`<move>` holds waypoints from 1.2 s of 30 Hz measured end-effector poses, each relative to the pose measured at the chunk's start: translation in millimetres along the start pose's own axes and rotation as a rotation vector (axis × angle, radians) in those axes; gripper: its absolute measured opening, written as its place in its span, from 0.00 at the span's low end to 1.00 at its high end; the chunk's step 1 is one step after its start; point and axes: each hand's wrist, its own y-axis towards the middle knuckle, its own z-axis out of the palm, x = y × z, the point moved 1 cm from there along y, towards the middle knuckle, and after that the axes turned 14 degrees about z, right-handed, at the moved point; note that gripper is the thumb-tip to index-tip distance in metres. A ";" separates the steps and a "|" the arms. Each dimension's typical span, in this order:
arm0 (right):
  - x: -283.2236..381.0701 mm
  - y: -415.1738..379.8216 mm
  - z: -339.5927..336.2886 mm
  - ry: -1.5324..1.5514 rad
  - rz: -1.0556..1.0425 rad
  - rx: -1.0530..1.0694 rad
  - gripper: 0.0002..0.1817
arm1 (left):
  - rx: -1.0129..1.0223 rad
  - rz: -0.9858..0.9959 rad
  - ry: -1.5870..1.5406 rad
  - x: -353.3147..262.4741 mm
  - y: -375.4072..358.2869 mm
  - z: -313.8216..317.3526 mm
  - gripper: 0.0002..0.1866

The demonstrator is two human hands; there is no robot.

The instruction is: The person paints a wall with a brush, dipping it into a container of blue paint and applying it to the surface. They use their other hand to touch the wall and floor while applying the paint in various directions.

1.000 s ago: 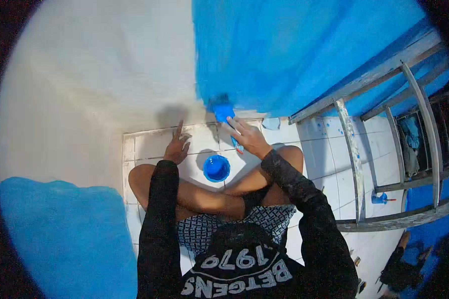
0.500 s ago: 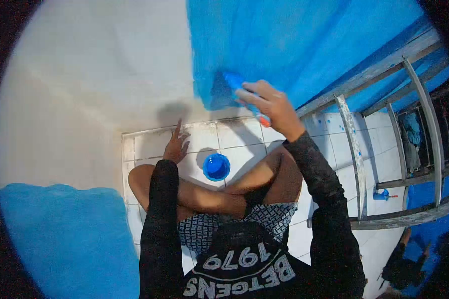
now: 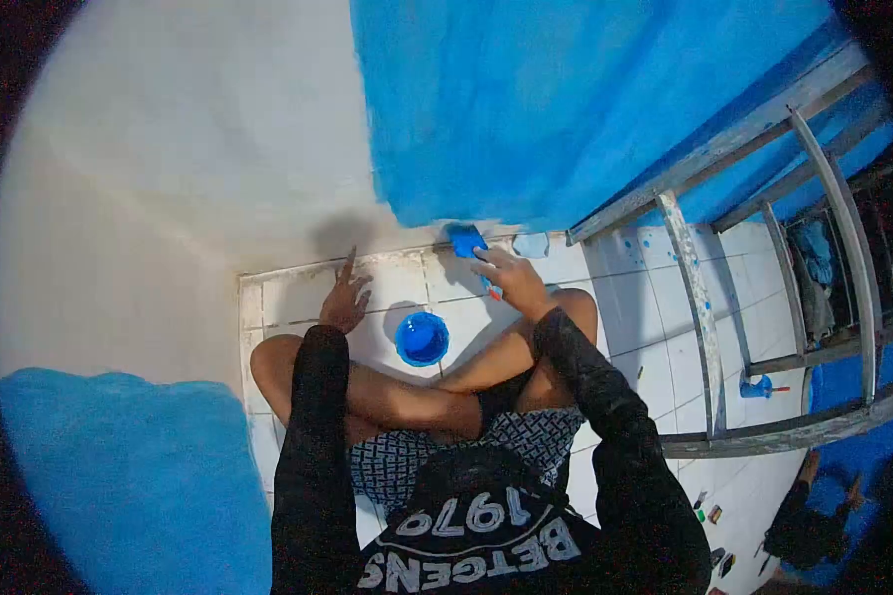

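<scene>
My right hand [image 3: 511, 278] grips a paintbrush [image 3: 467, 240], its bristles soaked in blue and its red-tipped handle pointing back toward me. The brush head is low, where the wall meets the floor. My left hand [image 3: 344, 299] holds nothing; its index finger stretches toward the wall's foot and the others are loosely bent. Between my hands and my crossed legs stands a small tub [image 3: 422, 339] with blue paint inside. Ahead rises the wall, with a bright blue painted area [image 3: 506, 109] on the right and a pale area [image 3: 208, 119] on the left.
A paint-spattered wooden ladder [image 3: 690, 263] leans along the right. Beyond it, a second blue container [image 3: 756, 386] with a red-tipped handle sits on the tiles. A pale blue rounded piece [image 3: 532, 245] is at the wall's foot. Another person [image 3: 809, 526] is at lower right.
My right hand has brought the brush down from the blue wall to the floor edge, and the arm has bent closer. My left hand keeps nearly the same pose.
</scene>
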 end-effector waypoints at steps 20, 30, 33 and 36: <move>52.2 83.9 -191.2 -0.029 -0.212 -0.683 0.27 | -0.069 -0.058 -0.130 -15.7 4.1 -6.9 0.15; 42.2 48.1 -102.8 0.081 -0.050 -0.062 0.22 | -0.072 0.087 0.169 -2.6 1.5 5.6 0.14; 46.2 102.1 -142.1 0.166 -0.168 -0.066 0.18 | -0.189 0.236 0.190 15.4 -1.2 17.6 0.12; 89.0 143.9 -227.0 0.237 -0.211 -0.262 0.12 | -0.169 0.183 0.106 15.9 -2.8 16.7 0.12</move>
